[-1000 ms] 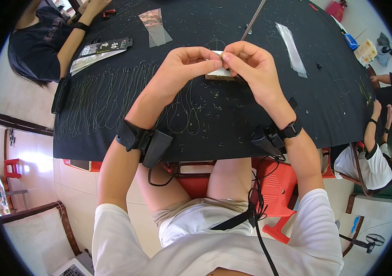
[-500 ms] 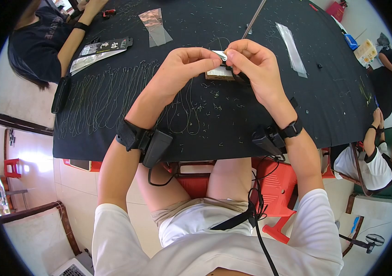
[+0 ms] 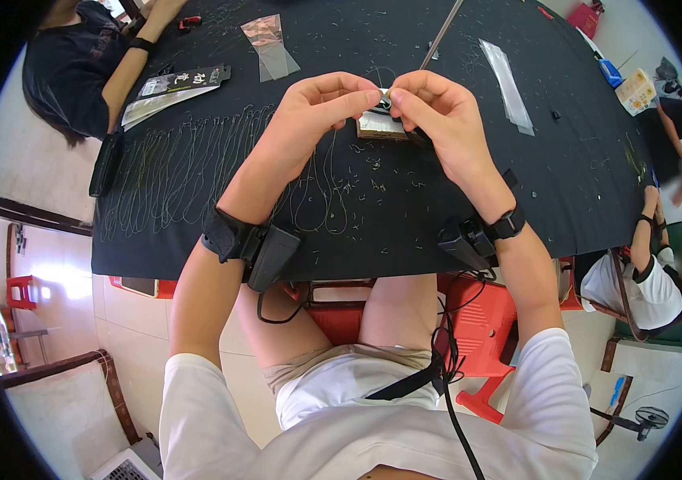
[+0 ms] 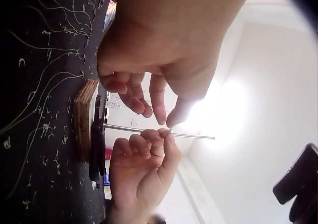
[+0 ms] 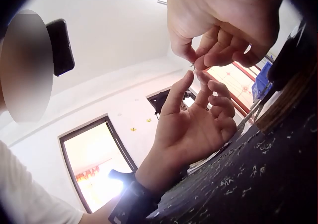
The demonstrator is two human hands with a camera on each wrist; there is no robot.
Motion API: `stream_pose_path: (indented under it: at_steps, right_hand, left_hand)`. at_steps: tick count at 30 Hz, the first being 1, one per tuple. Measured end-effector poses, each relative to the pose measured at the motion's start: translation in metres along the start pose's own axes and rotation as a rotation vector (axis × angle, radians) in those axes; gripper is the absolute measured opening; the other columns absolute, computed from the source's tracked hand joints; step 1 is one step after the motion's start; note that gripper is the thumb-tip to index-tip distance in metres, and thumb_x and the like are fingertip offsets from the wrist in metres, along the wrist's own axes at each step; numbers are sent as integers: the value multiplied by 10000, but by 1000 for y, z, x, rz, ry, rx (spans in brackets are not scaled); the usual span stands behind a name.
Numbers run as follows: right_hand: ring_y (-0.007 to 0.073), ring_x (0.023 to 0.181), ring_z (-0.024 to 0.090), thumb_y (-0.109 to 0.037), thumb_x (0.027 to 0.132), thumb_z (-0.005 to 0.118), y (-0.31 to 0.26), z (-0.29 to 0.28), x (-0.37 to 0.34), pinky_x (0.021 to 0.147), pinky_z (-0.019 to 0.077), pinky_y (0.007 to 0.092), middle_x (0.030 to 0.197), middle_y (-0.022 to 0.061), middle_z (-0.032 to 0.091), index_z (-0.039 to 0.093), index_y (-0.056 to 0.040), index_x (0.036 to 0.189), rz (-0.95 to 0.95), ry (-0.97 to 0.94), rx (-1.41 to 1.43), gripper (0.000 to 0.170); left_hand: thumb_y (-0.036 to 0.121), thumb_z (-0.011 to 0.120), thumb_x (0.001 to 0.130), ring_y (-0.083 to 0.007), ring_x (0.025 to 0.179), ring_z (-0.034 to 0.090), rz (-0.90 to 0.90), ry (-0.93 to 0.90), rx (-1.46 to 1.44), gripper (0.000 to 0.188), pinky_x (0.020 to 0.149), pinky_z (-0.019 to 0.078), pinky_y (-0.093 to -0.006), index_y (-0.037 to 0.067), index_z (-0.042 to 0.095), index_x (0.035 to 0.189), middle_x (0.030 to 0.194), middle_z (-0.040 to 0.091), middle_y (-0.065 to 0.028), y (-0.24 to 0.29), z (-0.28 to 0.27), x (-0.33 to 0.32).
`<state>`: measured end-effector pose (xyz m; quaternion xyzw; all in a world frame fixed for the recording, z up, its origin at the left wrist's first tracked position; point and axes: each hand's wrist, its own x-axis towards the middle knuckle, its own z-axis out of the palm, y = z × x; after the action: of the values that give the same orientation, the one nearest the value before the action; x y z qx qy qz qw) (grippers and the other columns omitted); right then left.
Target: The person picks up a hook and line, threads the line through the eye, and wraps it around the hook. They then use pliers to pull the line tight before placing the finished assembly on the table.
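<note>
Both hands meet over a small foil-topped wooden block [image 3: 382, 126] near the far middle of the table. My right hand [image 3: 446, 120] pinches a tiny curved metal hook [image 5: 193, 66] between thumb and forefinger, its lower end sticking out. My left hand [image 3: 317, 112] has its thumb and forefinger tips right at that hook, with a small gap between them in both wrist views; its other fingers are loosely bent. A thin line [image 3: 381, 70] arcs up behind the fingertips. Black-handled scissors [image 4: 98, 139] lie on the block, partly hidden by the right hand in the head view.
Looped thin lines [image 3: 189, 168] lie in a row at left on the black tablecloth [image 3: 437, 208]. Clear bags [image 3: 507, 84], black packaging [image 3: 185, 84] and line clippings surround the block. A metal rod [image 3: 442, 32] rises behind it. Other people sit at left and right.
A shiny pale piece at the fingertips half a second ago now shows less. The left fingertips have shifted slightly; the right hand barely moves. People at the right have moved.
</note>
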<state>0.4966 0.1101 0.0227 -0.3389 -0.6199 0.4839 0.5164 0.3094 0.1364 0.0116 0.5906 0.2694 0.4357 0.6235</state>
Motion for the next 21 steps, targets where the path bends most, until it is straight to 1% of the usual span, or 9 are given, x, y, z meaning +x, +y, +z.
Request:
stream_pose_path:
  at_steps: [2, 10, 13, 18, 21]
  right_hand:
    - [56, 731, 585, -160, 831, 617, 0, 0, 0, 602, 448, 172, 806, 13, 628, 611, -46, 929, 2, 1, -17, 151]
    - [51, 719, 577, -153, 830, 616, 0, 2, -1, 598, 445, 171, 800, 11, 625, 611, -43, 925, 3, -2, -28, 146]
    - [46, 719, 574, -143, 829, 616, -1, 2, -1, 613, 452, 174, 802, 7, 624, 609, -40, 919, 16, -10, -23, 138]
    - [44, 724, 572, -130, 829, 611, 1, 2, 0, 644, 463, 175, 805, 5, 623, 608, -30, 907, -48, -28, -74, 127]
    - [46, 729, 574, -128, 829, 610, 2, 2, 0, 652, 463, 178, 805, 6, 624, 610, -28, 909, -41, -36, -71, 128]
  left_hand:
    - [186, 632, 814, -37, 724, 484, 3, -2, -7, 189, 658, 385, -172, 46, 627, 940, 823, 587, 15, -1, 0, 0]
    - [184, 643, 806, -42, 721, 489, -2, 9, 30, 211, 661, 400, -171, 31, 630, 951, 832, 596, 5, 0, 0, -1]
    - [183, 642, 806, -42, 722, 490, -4, 10, 33, 209, 661, 401, -170, 30, 629, 949, 829, 594, 7, 1, 1, -1]
    - [179, 638, 808, -39, 719, 487, -7, 4, 44, 192, 652, 396, -167, 41, 625, 941, 816, 582, 16, 0, 0, -1]
    - [174, 626, 813, -36, 721, 480, 13, -22, 25, 171, 644, 383, -166, 49, 620, 929, 810, 567, 22, -1, -1, 0]
